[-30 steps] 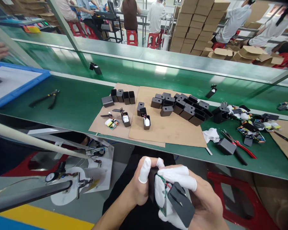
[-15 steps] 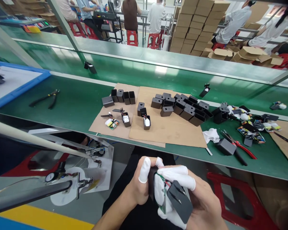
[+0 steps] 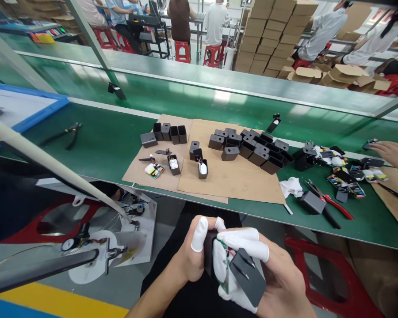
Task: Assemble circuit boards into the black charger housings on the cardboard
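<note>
In front of my lap, my left hand wraps round a black plastic charger case, which is mostly hidden by the fingers. My right hand grips a charger circuit board with white filler on it, against the case opening. A black plug plate with two metal prongs hangs from the board by a red wire, tilted over my right palm. White finger cots cover several fingertips. How far the board sits inside the case, I cannot tell.
Cardboard on the green bench carries several black cases and part-filled chargers. Red-handled pliers and a pile of boards lie right; other pliers lie left. A co-worker's hand reaches in beyond the pile.
Chargers on the green belt have shifted left. A co-worker's hand has come in at the right edge, at the rightmost belt piece. My own hands have hardly moved.
</note>
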Demonstrator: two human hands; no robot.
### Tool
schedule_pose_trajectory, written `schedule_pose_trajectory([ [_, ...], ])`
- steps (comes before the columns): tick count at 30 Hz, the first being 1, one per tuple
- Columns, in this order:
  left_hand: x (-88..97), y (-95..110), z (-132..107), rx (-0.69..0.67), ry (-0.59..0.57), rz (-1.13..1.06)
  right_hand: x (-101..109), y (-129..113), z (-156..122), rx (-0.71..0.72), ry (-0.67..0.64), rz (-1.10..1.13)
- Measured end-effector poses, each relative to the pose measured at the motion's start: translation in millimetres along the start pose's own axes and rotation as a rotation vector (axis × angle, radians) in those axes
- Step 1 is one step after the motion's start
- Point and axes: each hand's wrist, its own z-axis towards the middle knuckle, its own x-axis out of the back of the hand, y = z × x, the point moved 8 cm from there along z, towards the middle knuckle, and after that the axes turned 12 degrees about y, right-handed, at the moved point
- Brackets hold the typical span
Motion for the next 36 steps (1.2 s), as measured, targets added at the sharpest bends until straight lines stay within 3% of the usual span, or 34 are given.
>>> schedule_pose_trajectory([
  [4,3.6,-5,-1,0.024,0.033,0.006,0,0,0,0.017,0.004,-0.009],
  [16,-4.1,-17,-1,0.044,-0.04,-0.108,-1,5,-3,-0.026,-0.031,-0.012],
  [24,9.6,-26,-5,0.027,0.079,-0.046,-4,7,-3,-0.053,-0.05,-0.037],
  [31,-3.6,-18,-2,0.079,-0.005,-0.07,-6,6,0,-0.082,-0.071,-0.071],
  [36,-6.3,-11,-1,0.051,-0.052,-0.082,7,2,-2,-0.05,0.031,-0.035],
])
